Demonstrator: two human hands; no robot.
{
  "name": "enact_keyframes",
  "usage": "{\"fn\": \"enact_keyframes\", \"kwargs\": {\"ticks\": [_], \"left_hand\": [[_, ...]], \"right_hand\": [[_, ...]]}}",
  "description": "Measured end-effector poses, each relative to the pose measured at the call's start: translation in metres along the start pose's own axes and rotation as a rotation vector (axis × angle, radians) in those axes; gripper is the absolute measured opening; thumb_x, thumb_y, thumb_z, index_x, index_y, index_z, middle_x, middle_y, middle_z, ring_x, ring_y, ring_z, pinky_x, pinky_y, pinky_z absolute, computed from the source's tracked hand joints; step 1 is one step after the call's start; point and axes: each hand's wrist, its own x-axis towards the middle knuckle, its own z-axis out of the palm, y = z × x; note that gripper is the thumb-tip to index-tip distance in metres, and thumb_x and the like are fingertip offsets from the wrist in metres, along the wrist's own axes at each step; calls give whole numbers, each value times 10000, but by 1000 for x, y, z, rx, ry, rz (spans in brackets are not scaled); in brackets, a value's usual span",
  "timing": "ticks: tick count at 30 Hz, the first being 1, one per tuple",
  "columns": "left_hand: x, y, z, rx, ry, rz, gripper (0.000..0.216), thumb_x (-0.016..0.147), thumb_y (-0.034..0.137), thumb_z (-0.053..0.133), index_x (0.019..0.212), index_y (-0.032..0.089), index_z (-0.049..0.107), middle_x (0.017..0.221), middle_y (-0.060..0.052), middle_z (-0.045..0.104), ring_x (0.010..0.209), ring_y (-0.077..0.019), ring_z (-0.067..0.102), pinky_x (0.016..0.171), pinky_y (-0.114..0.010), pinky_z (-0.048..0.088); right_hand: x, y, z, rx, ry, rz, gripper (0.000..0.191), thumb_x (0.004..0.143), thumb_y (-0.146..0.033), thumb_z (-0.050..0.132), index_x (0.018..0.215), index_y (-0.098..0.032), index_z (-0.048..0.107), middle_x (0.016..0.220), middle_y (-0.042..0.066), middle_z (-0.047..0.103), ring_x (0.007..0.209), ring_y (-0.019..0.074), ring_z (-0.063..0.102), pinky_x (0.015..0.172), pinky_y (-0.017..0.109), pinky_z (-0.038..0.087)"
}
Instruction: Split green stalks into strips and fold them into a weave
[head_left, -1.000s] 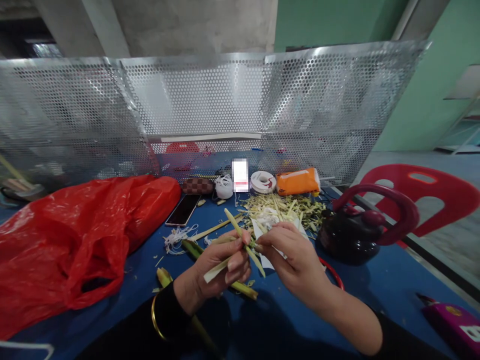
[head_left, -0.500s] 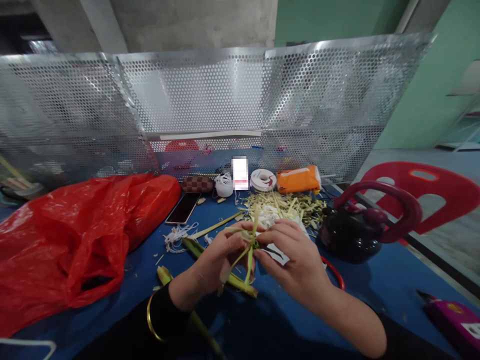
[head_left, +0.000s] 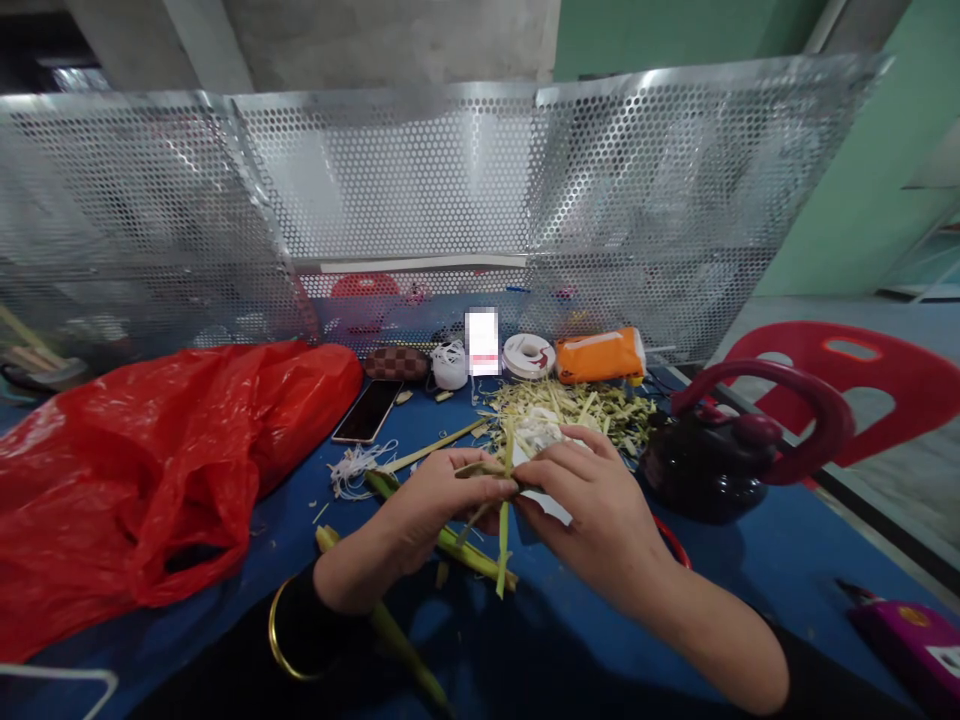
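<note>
My left hand (head_left: 431,505) and my right hand (head_left: 585,500) meet above the blue table (head_left: 735,570), both pinched on a small woven knot of pale green leaf strips (head_left: 504,510). Loose strip ends hang down from the knot and one sticks up. Under my hands lie longer green leaf stalks (head_left: 457,550). A gold bangle (head_left: 279,645) sits on my left wrist.
A heap of leaf trimmings (head_left: 577,405) lies behind my hands. A dark teapot with a red handle (head_left: 720,455) stands at the right, a red plastic bag (head_left: 165,450) at the left. A phone (head_left: 367,410), tape roll (head_left: 527,357) and orange packet (head_left: 600,357) line the perforated metal screen (head_left: 420,200).
The strips have been turned in my fingers: the long one that pointed up-left now hangs down. My hands have drawn closer together and shifted slightly up the table.
</note>
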Motion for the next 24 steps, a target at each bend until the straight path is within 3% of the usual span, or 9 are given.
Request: {"fn": "enact_keyframes", "kwargs": {"ticks": [6,10,14,17,20,22,24], "left_hand": [[1,-1,1,15,60,76,217,604,286,792,661,140,641,564,27,589,519,-89,515,562,-217,394],[3,-3,1,55,55,81,231,610,302,792,626,134,634,536,21,591,525,-89,511,574,-215,389],[4,-6,3,49,35,47,288,580,355,820,670,129,665,613,1,645,586,-100,550,632,-222,420],[5,-5,1,63,-28,36,365,662,491,740,721,134,689,677,-30,682,636,-127,603,669,-244,448],[12,3,-17,157,-67,-16,523,767,624,554,889,139,707,850,-90,729,751,-188,669,710,-291,482],[22,10,-44,344,71,5,574,819,631,450,1016,143,681,984,-108,726,831,-212,683,715,-297,493],[35,16,-79,747,332,71,473,866,519,439,1099,168,653,1077,-80,710,931,-194,670,762,-260,488]], "right_hand": [[1,4,-1,137,-49,89,104,838,-202,639,941,-214,638,832,-2,677,801,168,624,963,395,352],[1,7,0,217,-64,174,22,835,-232,657,834,-219,639,762,-21,669,734,155,614,948,396,363],[1,11,2,309,-57,272,66,823,-234,649,761,-212,638,720,-9,678,721,172,617,857,378,424],[1,17,5,428,-74,415,50,783,-257,662,766,-210,667,754,18,704,742,192,639,729,333,474],[2,21,10,535,-68,553,73,727,-270,678,754,-203,674,750,26,710,737,197,652,677,312,495],[2,23,14,586,-65,614,103,698,-285,683,748,-196,669,733,27,707,714,193,651,653,306,499],[2,23,18,630,-75,654,131,684,-304,683,750,-192,666,720,26,703,688,186,645,631,300,498]]}}
